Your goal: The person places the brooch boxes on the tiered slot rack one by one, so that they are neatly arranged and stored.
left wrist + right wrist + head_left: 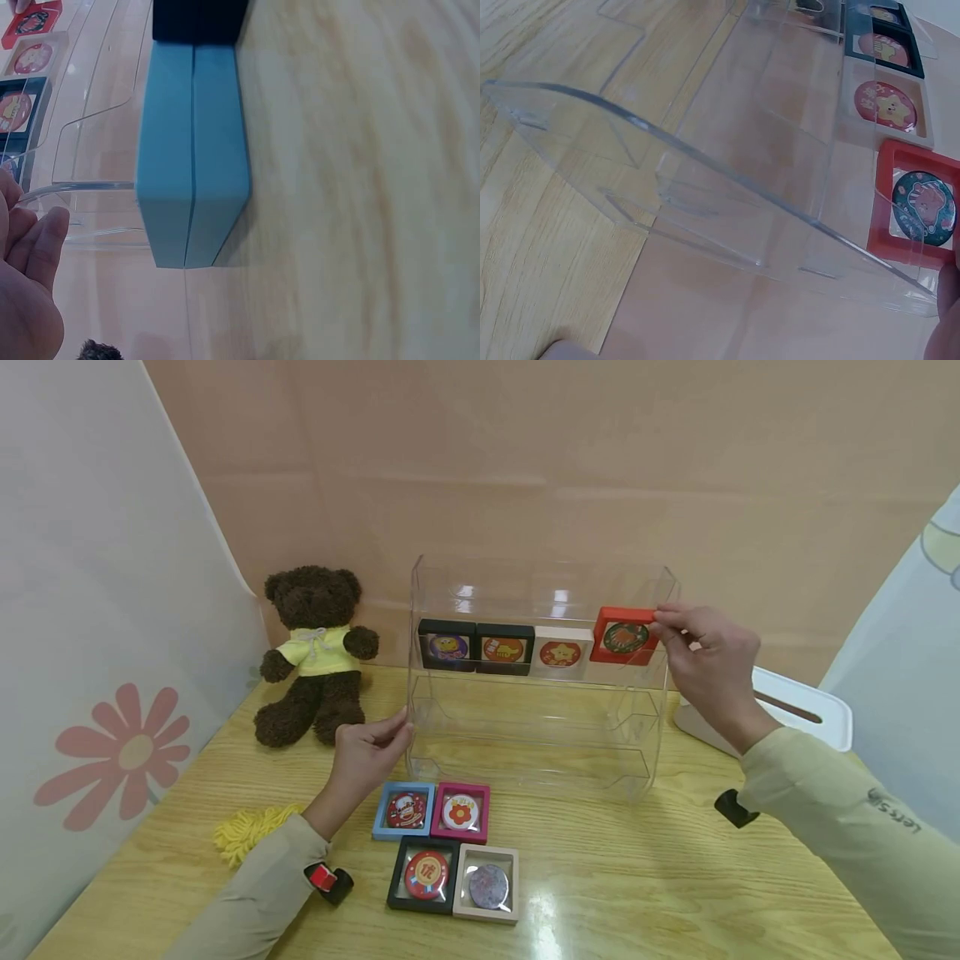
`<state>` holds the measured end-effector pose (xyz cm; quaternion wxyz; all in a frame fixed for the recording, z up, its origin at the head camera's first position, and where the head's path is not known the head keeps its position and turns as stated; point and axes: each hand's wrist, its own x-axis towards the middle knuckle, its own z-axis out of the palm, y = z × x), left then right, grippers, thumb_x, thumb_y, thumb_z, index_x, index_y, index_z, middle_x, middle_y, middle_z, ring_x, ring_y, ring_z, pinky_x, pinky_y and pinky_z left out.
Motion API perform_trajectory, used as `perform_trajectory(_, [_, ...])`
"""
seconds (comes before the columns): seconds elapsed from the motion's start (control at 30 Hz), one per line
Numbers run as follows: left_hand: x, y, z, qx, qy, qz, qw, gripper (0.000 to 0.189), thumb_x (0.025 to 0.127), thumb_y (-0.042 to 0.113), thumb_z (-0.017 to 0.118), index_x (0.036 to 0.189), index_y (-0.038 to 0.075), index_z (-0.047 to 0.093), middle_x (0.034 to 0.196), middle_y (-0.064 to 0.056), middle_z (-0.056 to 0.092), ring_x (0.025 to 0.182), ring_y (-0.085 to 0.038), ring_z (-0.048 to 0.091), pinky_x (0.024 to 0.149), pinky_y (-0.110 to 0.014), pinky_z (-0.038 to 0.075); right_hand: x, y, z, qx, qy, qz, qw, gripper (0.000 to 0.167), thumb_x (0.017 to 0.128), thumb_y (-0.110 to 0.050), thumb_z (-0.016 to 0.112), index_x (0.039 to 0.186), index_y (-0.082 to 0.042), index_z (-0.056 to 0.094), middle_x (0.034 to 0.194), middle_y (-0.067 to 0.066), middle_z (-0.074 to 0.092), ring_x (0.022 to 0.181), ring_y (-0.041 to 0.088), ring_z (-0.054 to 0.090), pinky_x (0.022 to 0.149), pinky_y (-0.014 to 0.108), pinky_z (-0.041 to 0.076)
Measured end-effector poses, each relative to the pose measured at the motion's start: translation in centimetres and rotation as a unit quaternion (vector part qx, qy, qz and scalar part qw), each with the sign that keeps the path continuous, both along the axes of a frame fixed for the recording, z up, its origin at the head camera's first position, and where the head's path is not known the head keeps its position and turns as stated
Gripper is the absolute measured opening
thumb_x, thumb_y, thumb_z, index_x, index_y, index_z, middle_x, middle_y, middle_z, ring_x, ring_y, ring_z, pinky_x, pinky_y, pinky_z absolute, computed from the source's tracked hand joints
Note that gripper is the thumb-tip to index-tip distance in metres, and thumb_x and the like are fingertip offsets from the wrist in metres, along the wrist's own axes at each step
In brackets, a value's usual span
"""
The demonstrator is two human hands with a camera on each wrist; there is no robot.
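Note:
My right hand [708, 660] pinches the right edge of a red square frame [624, 637] with a round badge inside, at the right end of a shelf of the clear acrylic rack [536, 764]. In the right wrist view the red frame [881, 202] sits beside a pale frame [926, 127]. Left of it on that shelf stand a cream frame [561, 652] and two black frames [505, 649]. My left hand [367, 752] holds the rack's left side edge between thumb and fingers, which the left wrist view also shows.
Before the rack lie a blue frame [403, 811], a magenta frame [461, 812], a black frame [423, 874] and a beige frame [487, 883]. A brown teddy bear [315, 652] sits at left, near yellow yarn [251, 833]. A white box [810, 702] stands behind my right arm.

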<state>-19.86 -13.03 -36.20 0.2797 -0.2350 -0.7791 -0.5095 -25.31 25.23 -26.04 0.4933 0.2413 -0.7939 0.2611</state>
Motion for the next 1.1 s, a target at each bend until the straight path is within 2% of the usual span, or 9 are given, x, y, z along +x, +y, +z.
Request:
perform_trajectory(0.1, [0.0,0.0,0.0,-0.001,0.000,-0.002,1.0000,0.022,0.081,-0.014,0.066,0.103,-0.017,0.064,0.086,-0.025,0.066,0.073,-0.032,0.068,0.061,-0.017,0.053,-0.1,0.1,-0.3,0.019,0.007,0.003,0.9998,0.010,0.080,0.006,0.072,0.090,0.004,0.074,0.093,0.014,0.071,0.068,0.026,0.066,0.064,0.006,0.036])
perform_trajectory(0.23, [0.0,0.0,-0.1,-0.001,-0.002,-0.001,1.0000,0.022,0.082,-0.014,0.066,0.103,-0.017,0.064,0.086,-0.025,0.066,0.073,-0.032,0.068,0.061,-0.018,0.053,-0.2,0.3,-0.7,0.030,0.016,0.018,0.9992,0.013,0.078,0.010,0.072,0.090,0.006,0.073,0.092,0.018,0.070,0.068,0.032,0.065,0.065,0.006,0.033])
perform_trajectory(0.33, [0.0,0.0,0.0,-0.001,-0.005,0.000,1.0000,0.022,0.082,-0.013,0.066,0.103,-0.017,0.064,0.086,-0.025,0.066,0.073,-0.032,0.068,0.062,-0.018,0.053,-0.2,0.4,-1.0,0.039,0.020,0.027,0.9987,0.014,0.077,0.011,0.072,0.091,0.007,0.072,0.091,0.019,0.069,0.070,0.032,0.065,0.066,0.006,0.033])
perform_trajectory(0.5, [0.1,0.0,0.1,-0.006,-0.002,0.001,1.0000,0.022,0.082,-0.013,0.066,0.103,-0.016,0.064,0.086,-0.025,0.066,0.073,-0.031,0.068,0.062,-0.018,0.053,-0.1,0.4,-1.2,0.071,0.012,0.016,0.9973,0.014,0.079,0.009,0.071,0.093,0.008,0.071,0.093,0.018,0.069,0.070,0.028,0.065,0.065,0.010,0.036])
perform_trajectory(0.63, [0.2,0.0,0.2,-0.011,0.010,0.005,0.9999,0.022,0.081,-0.014,0.067,0.102,-0.016,0.065,0.085,-0.025,0.066,0.071,-0.031,0.068,0.060,-0.017,0.053,0.1,0.3,-1.3,0.093,0.006,0.008,0.9956,0.013,0.081,0.008,0.070,0.094,0.007,0.071,0.095,0.016,0.069,0.074,0.027,0.064,0.059,0.025,0.042])
perform_trajectory(0.73, [0.2,0.0,0.2,-0.011,0.015,0.005,0.9998,0.021,0.080,-0.015,0.067,0.101,-0.017,0.065,0.084,-0.026,0.066,0.069,-0.032,0.068,0.060,-0.017,0.053,0.2,0.2,-1.6,0.099,0.011,0.007,0.9950,0.012,0.079,0.010,0.070,0.091,0.007,0.070,0.090,0.017,0.069,0.075,0.030,0.063,0.059,0.039,0.047])
perform_trajectory(0.83, [0.2,0.0,0.2,-0.010,0.017,0.003,0.9998,0.021,0.080,-0.015,0.067,0.101,-0.017,0.065,0.084,-0.026,0.066,0.069,-0.033,0.068,0.060,-0.017,0.053,0.2,0.3,-1.9,0.104,0.017,0.007,0.9944,0.011,0.078,0.012,0.069,0.088,0.008,0.070,0.085,0.019,0.067,0.075,0.033,0.062,0.061,0.047,0.050])
perform_trajectory(1.1, [0.2,0.1,0.1,-0.012,0.017,0.003,0.9998,0.021,0.080,-0.014,0.067,0.102,-0.017,0.065,0.085,-0.026,0.066,0.070,-0.032,0.068,0.060,-0.017,0.053,0.4,0.8,-2.0,0.136,0.009,0.000,0.9907,0.007,0.083,0.007,0.065,0.089,0.010,0.069,0.085,0.020,0.066,0.076,0.033,0.062,0.061,0.045,0.052])
